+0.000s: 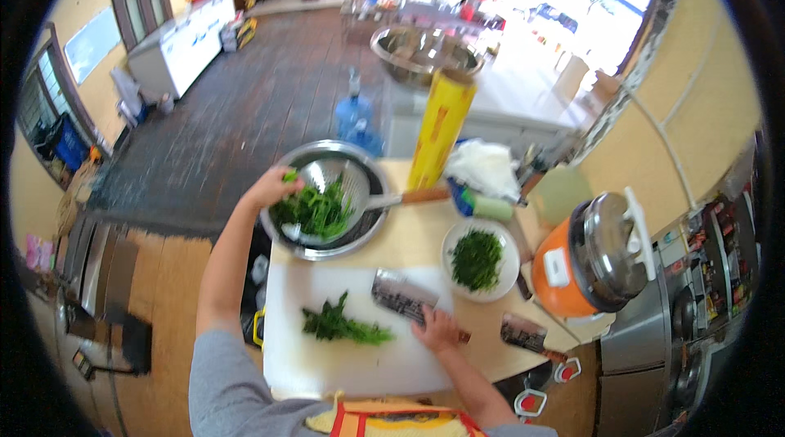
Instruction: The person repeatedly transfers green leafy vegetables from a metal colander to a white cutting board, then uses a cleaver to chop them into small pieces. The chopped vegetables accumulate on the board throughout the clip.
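Observation:
My left hand (275,188) is over the left rim of a steel bowl (377,234), with a bit of green leaf (290,176) in its fingers. A perforated steel strainer ladle (359,182) rests in that bowl, full of leafy greens (319,210). On the white cutting board (343,375) lies a bunch of green herbs (343,323). To its right, my right hand (436,329) grips a cleaver (402,295), whose blade lies flat above the board and points up and left. A white plate (451,241) of chopped greens (477,259) stands beyond the blade.
A second cleaver (523,333) lies near the table's right edge, beside an orange lidded pot (558,277). A yellow roll (441,130) stands upright behind the strainer's wooden handle, near a white cloth (484,167). A blue water bottle (356,118) is beyond the table.

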Motion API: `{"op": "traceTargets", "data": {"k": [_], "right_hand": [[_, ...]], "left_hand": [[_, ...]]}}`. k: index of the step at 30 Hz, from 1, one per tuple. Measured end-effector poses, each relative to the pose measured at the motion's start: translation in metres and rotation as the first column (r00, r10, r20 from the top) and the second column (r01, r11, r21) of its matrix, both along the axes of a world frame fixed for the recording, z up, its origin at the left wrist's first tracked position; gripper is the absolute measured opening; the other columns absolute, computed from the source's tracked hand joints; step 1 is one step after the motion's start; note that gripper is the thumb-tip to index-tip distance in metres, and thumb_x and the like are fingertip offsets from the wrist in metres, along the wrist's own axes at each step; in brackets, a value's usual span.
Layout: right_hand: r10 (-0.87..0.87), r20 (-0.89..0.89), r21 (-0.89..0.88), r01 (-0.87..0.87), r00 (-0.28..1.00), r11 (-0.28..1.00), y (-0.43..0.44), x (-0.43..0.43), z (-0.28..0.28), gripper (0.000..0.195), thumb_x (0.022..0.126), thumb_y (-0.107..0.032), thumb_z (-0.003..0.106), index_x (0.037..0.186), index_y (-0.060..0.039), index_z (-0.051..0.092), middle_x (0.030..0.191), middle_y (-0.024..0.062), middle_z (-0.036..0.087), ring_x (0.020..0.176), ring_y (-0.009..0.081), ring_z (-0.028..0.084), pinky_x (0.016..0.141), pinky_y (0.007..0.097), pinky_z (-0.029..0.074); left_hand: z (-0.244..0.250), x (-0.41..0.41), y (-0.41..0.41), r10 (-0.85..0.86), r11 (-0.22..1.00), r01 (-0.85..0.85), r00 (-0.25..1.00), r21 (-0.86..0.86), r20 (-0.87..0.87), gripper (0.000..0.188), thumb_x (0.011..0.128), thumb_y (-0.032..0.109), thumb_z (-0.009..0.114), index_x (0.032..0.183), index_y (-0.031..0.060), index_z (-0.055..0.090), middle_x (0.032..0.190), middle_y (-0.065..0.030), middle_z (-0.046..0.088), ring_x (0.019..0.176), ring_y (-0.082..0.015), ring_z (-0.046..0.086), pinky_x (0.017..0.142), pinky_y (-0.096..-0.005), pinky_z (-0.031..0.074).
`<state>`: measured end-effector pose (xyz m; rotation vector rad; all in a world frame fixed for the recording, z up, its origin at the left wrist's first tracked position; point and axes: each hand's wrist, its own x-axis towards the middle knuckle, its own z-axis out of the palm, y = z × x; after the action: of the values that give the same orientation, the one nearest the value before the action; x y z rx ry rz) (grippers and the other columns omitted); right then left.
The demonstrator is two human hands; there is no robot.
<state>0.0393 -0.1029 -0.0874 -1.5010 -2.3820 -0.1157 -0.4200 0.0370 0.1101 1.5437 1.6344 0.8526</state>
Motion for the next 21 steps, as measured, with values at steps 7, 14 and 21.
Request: {"op": "traceTargets", "data": {"k": [7,14,21], "right_hand": [[0.055,-0.058,0.061,-0.051,0.997,0.997,0.004,-0.005,0.024,0.046,0.070,-0.046,0.065,0.100,-0.0129,0.062,0.077,0.0075,0.052,0.075,0.0266,0.054,0.065,0.0407,0.043],[0.037,-0.040,0.048,-0.035,0.999,0.998,0.000,-0.006,0.005,0.046,0.069,-0.043,0.066,0.101,-0.0097,0.061,0.081,0.0103,0.054,0.079,0.0291,0.054,0.071,0.0427,0.043],[0.056,-0.052,0.020,-0.055,0.997,0.998,0.000,-0.005,0.015,0.046,0.068,-0.039,0.069,0.103,-0.0101,0.058,0.080,0.0094,0.054,0.076,0.0284,0.053,0.069,0.0405,0.043]], "left_hand": [[-0.045,0.014,0.001,-0.054,0.988,0.121,0.847,0.093,-0.528,0.027,0.075,0.023,0.070,0.094,0.0043,0.064,0.088,-0.0159,0.064,0.082,-0.0296,0.060,0.074,-0.0373,0.046],[-0.074,-0.007,-0.011,0.159,0.983,-0.177,0.946,-0.040,-0.283,0.027,0.071,0.023,0.068,0.085,-0.0006,0.065,0.084,-0.0208,0.064,0.078,-0.0306,0.063,0.068,-0.0397,0.048],[-0.051,0.001,0.013,0.285,0.952,-0.307,0.907,-0.022,-0.311,0.034,0.070,0.027,0.069,0.088,-0.0013,0.066,0.080,-0.0221,0.064,0.078,-0.0324,0.063,0.071,-0.0404,0.048]]}}
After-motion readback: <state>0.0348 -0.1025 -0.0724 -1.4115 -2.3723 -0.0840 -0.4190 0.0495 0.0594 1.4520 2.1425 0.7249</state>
